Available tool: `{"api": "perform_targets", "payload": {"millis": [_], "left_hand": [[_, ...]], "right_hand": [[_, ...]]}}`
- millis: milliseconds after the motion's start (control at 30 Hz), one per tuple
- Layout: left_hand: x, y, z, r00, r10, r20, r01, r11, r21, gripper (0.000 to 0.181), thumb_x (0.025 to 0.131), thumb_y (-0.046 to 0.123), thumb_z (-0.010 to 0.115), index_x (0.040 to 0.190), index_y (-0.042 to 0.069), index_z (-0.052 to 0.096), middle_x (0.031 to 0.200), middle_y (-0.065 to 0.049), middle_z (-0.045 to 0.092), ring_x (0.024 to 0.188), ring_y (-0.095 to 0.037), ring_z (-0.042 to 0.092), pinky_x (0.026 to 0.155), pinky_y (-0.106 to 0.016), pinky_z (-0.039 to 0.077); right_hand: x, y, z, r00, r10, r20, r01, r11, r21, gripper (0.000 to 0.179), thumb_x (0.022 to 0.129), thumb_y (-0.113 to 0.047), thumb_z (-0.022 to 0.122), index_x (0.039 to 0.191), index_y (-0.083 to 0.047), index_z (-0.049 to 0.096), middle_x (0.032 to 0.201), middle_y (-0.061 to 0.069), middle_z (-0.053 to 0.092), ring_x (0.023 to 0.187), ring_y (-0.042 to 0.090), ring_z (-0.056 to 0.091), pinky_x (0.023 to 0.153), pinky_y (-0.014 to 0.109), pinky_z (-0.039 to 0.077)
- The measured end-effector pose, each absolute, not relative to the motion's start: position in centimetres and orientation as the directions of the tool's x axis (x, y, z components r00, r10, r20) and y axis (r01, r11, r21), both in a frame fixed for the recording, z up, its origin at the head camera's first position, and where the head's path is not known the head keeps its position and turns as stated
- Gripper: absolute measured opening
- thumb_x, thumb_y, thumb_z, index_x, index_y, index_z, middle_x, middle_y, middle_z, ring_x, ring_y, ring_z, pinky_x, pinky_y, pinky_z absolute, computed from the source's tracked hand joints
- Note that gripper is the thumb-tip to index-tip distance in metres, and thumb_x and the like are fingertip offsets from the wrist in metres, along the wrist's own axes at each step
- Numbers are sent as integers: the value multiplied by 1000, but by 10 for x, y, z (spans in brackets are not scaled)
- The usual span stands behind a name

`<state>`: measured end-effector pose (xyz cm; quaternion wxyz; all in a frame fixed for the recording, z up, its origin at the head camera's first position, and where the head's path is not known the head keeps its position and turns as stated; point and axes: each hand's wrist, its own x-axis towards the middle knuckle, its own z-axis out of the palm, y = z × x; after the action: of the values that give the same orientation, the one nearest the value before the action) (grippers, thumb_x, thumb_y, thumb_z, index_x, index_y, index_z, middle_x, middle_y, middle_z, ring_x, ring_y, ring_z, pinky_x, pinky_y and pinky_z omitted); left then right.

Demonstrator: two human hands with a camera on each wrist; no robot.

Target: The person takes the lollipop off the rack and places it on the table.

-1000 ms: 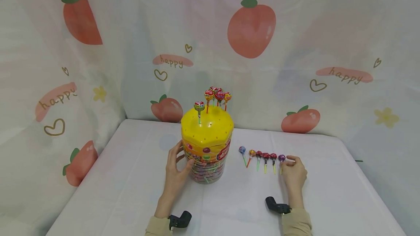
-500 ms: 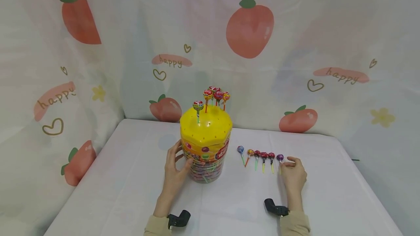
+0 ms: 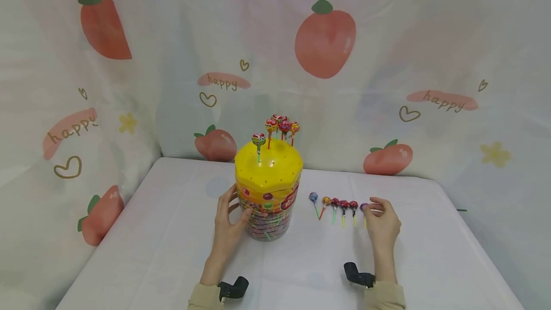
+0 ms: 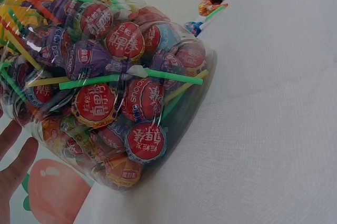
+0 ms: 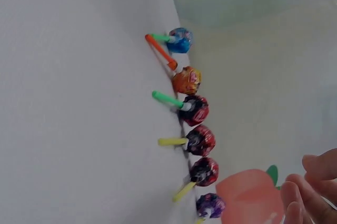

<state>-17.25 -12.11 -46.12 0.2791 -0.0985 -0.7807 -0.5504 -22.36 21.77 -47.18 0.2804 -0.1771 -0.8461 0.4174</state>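
A tall clear jar [image 3: 269, 226] full of wrapped lollipops stands under a yellow lid [image 3: 275, 173]. Several lollipops [image 3: 271, 125] stand upright in holes of the lid. My left hand [image 3: 228, 228] holds the jar's left side, thumb in front and fingers round the back. To the right, my right hand [image 3: 382, 221] is above the purple lollipop [image 5: 210, 204] at the row's right end, partly covering it in the head view. Its fingers [image 5: 321, 168] are loosely bent, with nothing visible between them, apart from that lollipop in the right wrist view.
More lollipops lie in a row on the white table: a blue one [image 3: 313, 197], an orange one [image 3: 325, 201] and several dark red ones [image 3: 344, 204]. A fruit-printed curtain [image 3: 327, 109] hangs behind the table.
My right hand has moved up and slightly left from beside the purple lollipop's stick and now partly covers its head. The left hand stays on the jar. The whole view has shifted slightly.
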Motion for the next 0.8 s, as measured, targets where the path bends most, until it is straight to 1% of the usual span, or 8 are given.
{"api": "perform_targets", "payload": {"millis": [67, 133, 300, 367, 533, 700, 800], "left_hand": [[-172, -121, -462, -827, -154, 541, 458, 376, 806, 67, 84, 2, 67, 144, 1, 37, 137, -21, 45, 123, -36, 48, 98, -58, 48], [-172, -121, -462, -827, -152, 541, 458, 374, 806, 67, 84, 1, 67, 144, 1, 37, 137, -22, 45, 123, -37, 48, 98, -58, 48], [-172, -120, -462, -825, -148, 546, 466, 370, 804, 68, 84, 1, 67, 144, 0, 37, 137, -22, 45, 123, -35, 48, 98, -58, 48], [-172, -120, -462, -824, -147, 547, 467, 370, 803, 68, 84, 1, 67, 144, 0, 37, 137, -22, 45, 123, -34, 48, 98, -58, 48], [-172, -121, -462, -832, -143, 536, 460, 363, 810, 68, 84, 1, 67, 144, 1, 36, 139, -20, 44, 124, -33, 47, 99, -58, 47], [-172, -122, -462, -834, -145, 533, 455, 365, 812, 67, 84, 1, 67, 144, 1, 36, 139, -18, 44, 124, -33, 47, 99, -58, 47], [-172, -122, -462, -817, -148, 557, 475, 374, 797, 68, 83, -1, 67, 144, 0, 37, 137, -21, 45, 123, -35, 48, 97, -59, 48]], "right_hand": [[-222, 212, -467, -778, 522, 350, 32, 590, -807, 28, 85, -10, 69, 112, -4, 67, 97, 17, 73, 69, -16, 48, 61, 3, 32], [-220, 207, -462, -773, 507, 382, -7, 595, -804, 27, 85, -9, 68, 112, -4, 67, 96, 16, 72, 67, -23, 41, 61, 2, 32], [-215, 192, -447, -773, 457, 440, -96, 600, -794, 27, 84, -5, 69, 111, -4, 67, 94, 16, 72, 70, -19, 45, 62, 1, 35], [-213, 188, -442, -769, 439, 464, -131, 603, -787, 27, 84, -5, 70, 110, -4, 67, 92, 15, 72, 72, -14, 48, 62, 0, 36], [-209, 178, -428, -740, 413, 531, -202, 616, -761, 26, 84, -4, 70, 110, -4, 67, 90, 15, 71, 75, -6, 51, 63, 2, 39], [-205, 167, -418, -715, 391, 579, -274, 606, -747, 25, 83, -2, 71, 108, -3, 68, 87, 15, 72, 75, -11, 50, 63, 5, 39], [-205, 160, -412, -702, 365, 611, -323, 602, -730, 25, 83, -1, 70, 108, -3, 68, 86, 15, 72, 75, -13, 50, 62, 7, 40]]}}
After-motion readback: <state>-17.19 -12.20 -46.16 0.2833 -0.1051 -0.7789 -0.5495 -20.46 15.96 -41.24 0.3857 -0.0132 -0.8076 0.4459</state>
